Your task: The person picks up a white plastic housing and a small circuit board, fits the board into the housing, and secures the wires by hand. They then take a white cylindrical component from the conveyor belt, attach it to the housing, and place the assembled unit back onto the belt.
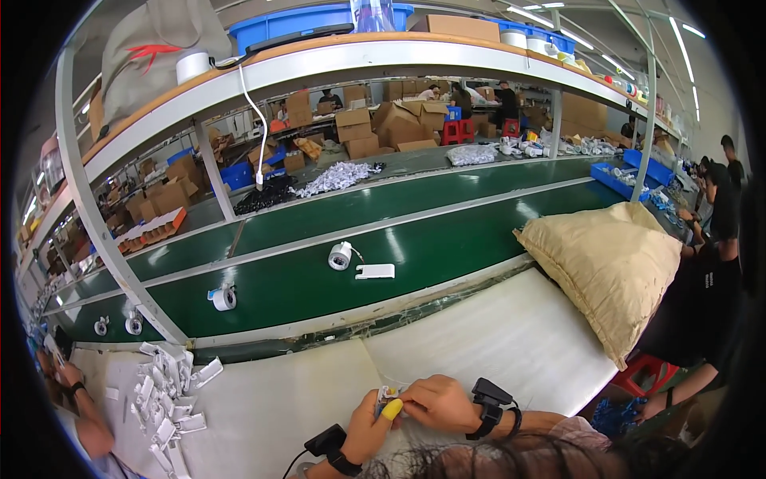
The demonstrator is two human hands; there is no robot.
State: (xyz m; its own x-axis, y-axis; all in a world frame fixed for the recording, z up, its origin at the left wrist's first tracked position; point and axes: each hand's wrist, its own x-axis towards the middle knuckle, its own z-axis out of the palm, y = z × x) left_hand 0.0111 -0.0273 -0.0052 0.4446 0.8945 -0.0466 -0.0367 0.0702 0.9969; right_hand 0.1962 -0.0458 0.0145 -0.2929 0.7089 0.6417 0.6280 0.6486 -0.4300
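Both hands are meeting at the lower edge of the view, over the near edge of the white table (511,335). The left hand (369,427) is wearing a yellow fingertip cover and its fingers are pinching a small white and blue part (388,393) from the left. The right hand (437,403) is closing its fingers on the same part from the right, so the part is sitting between the two hands just above the table surface. Each wrist is carrying a black strapped device.

Open room: the white table is lying bare ahead of the hands up to its far edge, which is running along the green conveyor belt (447,247). To the left, a pile of flat white plastic pieces (163,391) is crowding the table edge. To the right, a stuffed tan woven sack (610,267) is overhanging the table's right corner and the belt edge.

On the belt, a small white round camera unit (340,255) and a flat white rectangular plate (375,271) are lying near each other, well apart from the hands. Another white round unit (224,298) is sitting further left.

Containers: a large blue plastic bin (307,20) is standing on the upper shelf, contents hidden. A blue tray (618,177) at the right of the far belt is holding small pale parts, too small to tell. Brown cardboard boxes (375,128) are stacked behind the line.
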